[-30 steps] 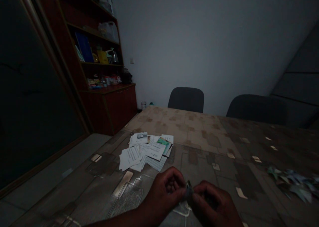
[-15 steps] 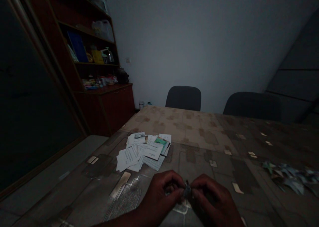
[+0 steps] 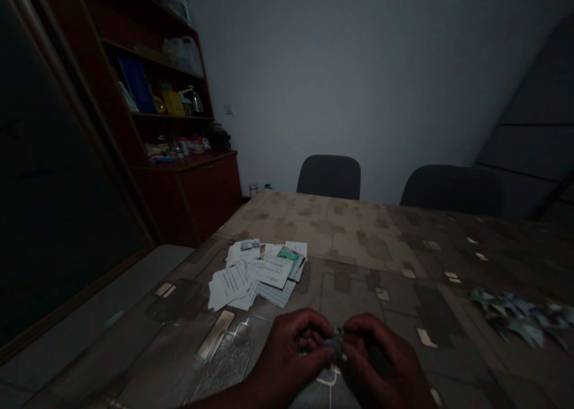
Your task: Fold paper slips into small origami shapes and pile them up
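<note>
Near the front edge of the view, my left hand point(image 3: 298, 346) and my right hand point(image 3: 381, 355) meet fingertip to fingertip above the table. Between their thumbs and forefingers is a small grey folded piece of paper point(image 3: 334, 341), pinched from both sides. Most of it is covered by the fingers, and the dim light blurs its shape. Beyond my left hand lies a loose pile of cut paper sheets point(image 3: 251, 274), mostly white with print, one partly green. Off to the right sits a heap of folded paper pieces point(image 3: 522, 316) with pointed ends.
A patterned cloth covers the table point(image 3: 323, 217). Two dark chairs point(image 3: 329, 176) stand at its far side against the wall. At the left is a red-brown cabinet point(image 3: 197, 188) with several items on its shelves.
My fingertips have drawn slightly closer together around the folded paper, and my right hand has shifted a little left. The paper pile and the heap stay put.
</note>
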Available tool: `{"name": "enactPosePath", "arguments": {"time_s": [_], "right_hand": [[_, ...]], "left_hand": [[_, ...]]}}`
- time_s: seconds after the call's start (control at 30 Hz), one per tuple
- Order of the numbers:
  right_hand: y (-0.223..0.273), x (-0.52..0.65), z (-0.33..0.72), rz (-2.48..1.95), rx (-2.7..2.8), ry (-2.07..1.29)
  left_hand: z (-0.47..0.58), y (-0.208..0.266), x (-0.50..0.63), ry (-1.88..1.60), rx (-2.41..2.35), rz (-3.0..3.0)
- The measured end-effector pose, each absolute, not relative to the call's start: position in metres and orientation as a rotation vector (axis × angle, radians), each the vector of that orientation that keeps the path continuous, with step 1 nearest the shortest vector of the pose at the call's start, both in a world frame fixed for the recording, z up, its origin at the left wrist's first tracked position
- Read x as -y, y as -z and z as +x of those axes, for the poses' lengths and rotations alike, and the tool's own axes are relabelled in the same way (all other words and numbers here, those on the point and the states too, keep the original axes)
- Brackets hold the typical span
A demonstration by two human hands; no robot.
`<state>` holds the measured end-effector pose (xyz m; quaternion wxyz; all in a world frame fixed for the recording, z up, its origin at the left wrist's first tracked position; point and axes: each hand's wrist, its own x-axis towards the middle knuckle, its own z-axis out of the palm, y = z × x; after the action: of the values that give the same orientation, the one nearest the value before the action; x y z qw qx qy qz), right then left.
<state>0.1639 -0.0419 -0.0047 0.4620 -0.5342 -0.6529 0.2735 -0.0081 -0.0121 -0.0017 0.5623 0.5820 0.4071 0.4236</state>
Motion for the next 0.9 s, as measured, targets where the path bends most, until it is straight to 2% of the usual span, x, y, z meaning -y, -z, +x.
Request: {"name": "enactPosePath", "arguments": {"time_s": [0.3, 0.5, 0.7, 0.83, 0.9], "right_hand": [[0.007, 0.041, 0.166, -1.215, 1.682, -0.519], [0.008, 0.04, 0.169, -1.152, 1.809, -0.55], [0.012, 0.042, 0.161, -1.297, 1.456, -0.971], [0.015, 0.04, 0.155, -1.233, 1.223, -1.411], [0.015, 0.039, 0.155, -1.204, 1.188, -1.508]], "left_hand": [[-0.006, 0.008, 0.013, -0.97, -0.925, 1.255], [-0.005, 0.01, 0.013, -1.017, -0.907, 1.151], [-0.01, 0.006, 0.012, -1.186, -0.991, 1.463], [-0.016, 0.004, 0.007, -1.398, -0.855, 1.82], [-0.018, 0.004, 0.005, -1.448, -0.786, 1.923]]}}
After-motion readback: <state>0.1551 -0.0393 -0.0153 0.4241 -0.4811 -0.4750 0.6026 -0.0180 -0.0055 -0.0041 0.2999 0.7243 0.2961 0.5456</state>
